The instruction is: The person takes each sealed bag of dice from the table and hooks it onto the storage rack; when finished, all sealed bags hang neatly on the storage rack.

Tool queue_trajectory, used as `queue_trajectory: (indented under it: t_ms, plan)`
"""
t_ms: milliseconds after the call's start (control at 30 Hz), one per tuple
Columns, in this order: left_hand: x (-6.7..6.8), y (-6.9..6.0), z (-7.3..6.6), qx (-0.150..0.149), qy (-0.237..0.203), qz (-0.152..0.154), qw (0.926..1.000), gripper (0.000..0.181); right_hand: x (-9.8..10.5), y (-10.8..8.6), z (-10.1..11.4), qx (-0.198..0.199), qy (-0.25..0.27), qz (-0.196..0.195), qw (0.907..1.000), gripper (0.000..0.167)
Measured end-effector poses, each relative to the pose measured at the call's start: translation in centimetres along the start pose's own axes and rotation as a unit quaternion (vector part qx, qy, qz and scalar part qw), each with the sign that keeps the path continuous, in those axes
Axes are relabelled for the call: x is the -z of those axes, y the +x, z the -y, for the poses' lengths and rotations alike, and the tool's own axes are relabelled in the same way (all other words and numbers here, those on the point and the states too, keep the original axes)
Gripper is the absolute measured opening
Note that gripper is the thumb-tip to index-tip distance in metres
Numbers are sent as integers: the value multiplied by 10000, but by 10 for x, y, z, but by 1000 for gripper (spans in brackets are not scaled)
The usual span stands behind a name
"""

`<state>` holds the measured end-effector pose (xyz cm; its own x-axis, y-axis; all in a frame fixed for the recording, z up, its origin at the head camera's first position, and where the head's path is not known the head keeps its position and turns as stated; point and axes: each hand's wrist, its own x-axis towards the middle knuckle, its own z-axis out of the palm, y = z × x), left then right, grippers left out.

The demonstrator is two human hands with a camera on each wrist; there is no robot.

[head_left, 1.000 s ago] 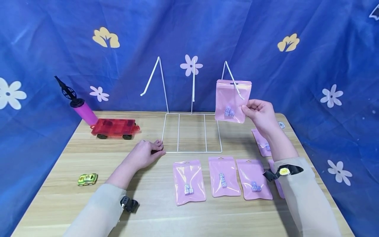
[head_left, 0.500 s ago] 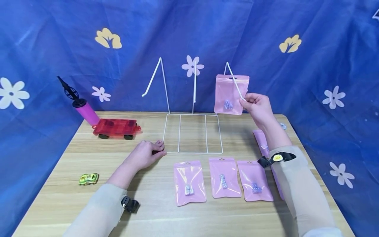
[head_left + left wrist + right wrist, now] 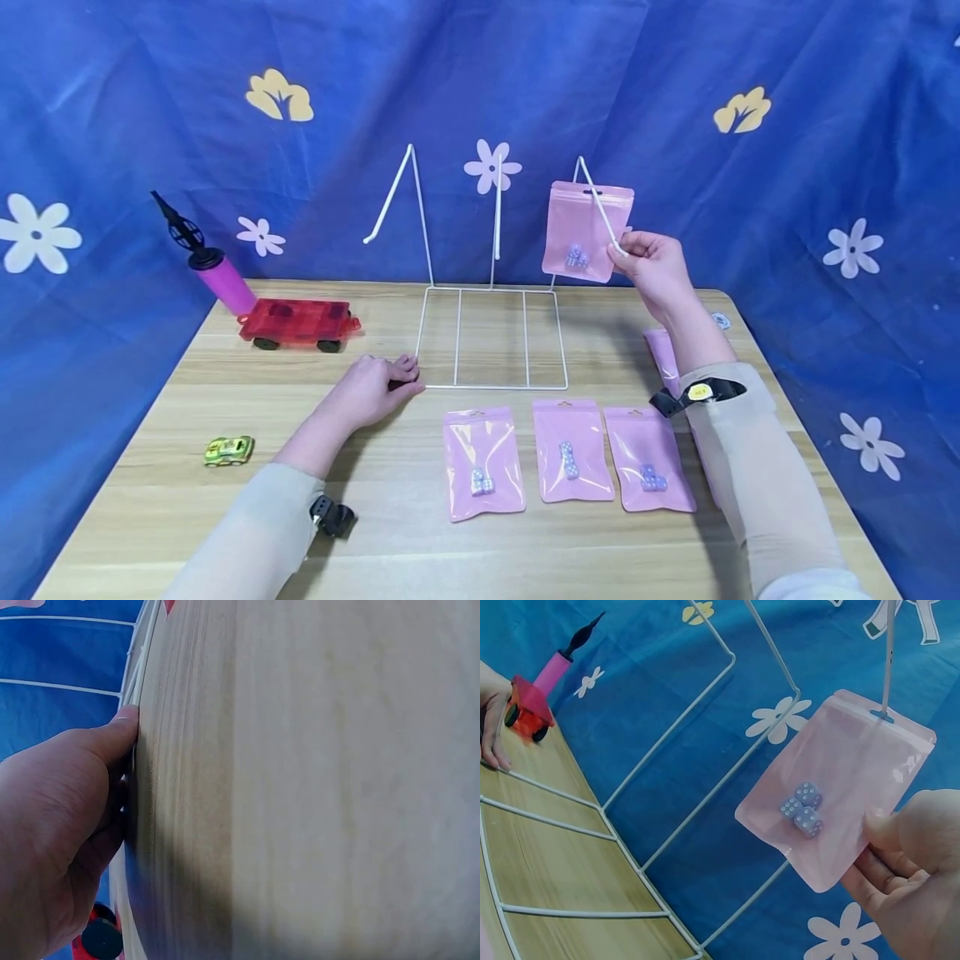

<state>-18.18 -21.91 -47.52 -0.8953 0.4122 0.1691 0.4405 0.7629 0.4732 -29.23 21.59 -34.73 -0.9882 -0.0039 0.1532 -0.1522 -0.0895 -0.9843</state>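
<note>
My right hand (image 3: 656, 271) pinches the lower right edge of a pink zip bag (image 3: 570, 221) with several dice inside. The bag hangs at the right arm of a white wire display rack (image 3: 495, 387). In the right wrist view, that arm's wire (image 3: 889, 667) passes through the hang hole at the top of the bag. My left hand (image 3: 372, 390) holds the front left corner of the rack's base, thumb and fingers at the wire; the left wrist view shows the thumb (image 3: 120, 735) on it, with the fingertips partly hidden. The rack's left and middle arms carry nothing.
Three pink bags of dice (image 3: 483, 458) lie before the rack; further pink bags (image 3: 663, 357) are partly hidden by my right forearm. Left stand a red toy wagon (image 3: 298, 321), a pink-and-black hand pump (image 3: 225, 283) and a green toy car (image 3: 228, 451). A blue curtain hangs behind.
My right hand has moved up and back with the pink bag, which now sits higher and further along the right arm. My left hand stays at the rack's corner.
</note>
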Motion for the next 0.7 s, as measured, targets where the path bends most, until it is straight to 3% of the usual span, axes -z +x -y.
queue_trajectory:
  t_ms: [367, 467, 700]
  plan:
    - [-1, 0, 3, 66, -10, 42, 10000, 35, 20, -5, 3, 281, -381, -125, 9988, 14]
    - [-1, 0, 3, 85, -21, 47, 10000, 35, 31, -14, 5, 321, -489, -112, 9982, 16]
    - [0, 0, 2, 115, -89, 86, 9999, 35, 64, -45, 9, -2, -1008, 67, 9949, 24]
